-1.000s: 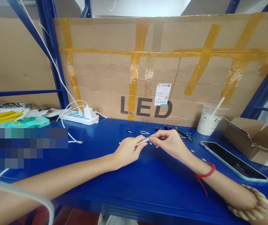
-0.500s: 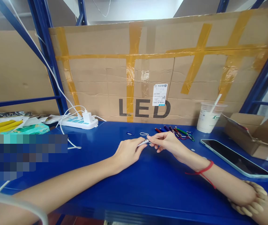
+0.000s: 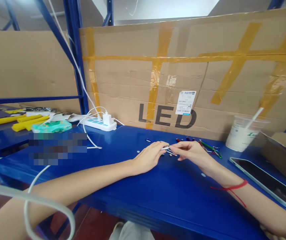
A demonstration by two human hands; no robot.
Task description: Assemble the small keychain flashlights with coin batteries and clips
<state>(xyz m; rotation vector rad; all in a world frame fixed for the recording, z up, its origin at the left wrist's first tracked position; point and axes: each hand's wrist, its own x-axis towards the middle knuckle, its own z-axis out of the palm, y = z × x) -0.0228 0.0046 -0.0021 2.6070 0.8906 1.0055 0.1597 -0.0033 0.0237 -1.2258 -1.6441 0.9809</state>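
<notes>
My left hand is closed around a small silver pen-like tube, leaving only part of it showing. From the other side, the fingertips of my right hand pinch its end. Just below the tube, between the two hands, is a thin silver metal piece; I cannot tell whether it is attached. A small blue carabiner lies on the blue table behind my left hand. Behind my right hand, several coloured slim tubes are partly hidden, with a green carabiner among them.
A phone, a plastic cup with a straw and a cardboard box stand on the right. To the left are a power strip, white cables, a green packet and yellow rods. Taped cardboard closes off the back.
The view has swung left, so the scene appears shifted to the right. Both hands stay together on the silver tube, and my left hand now covers more of it.
</notes>
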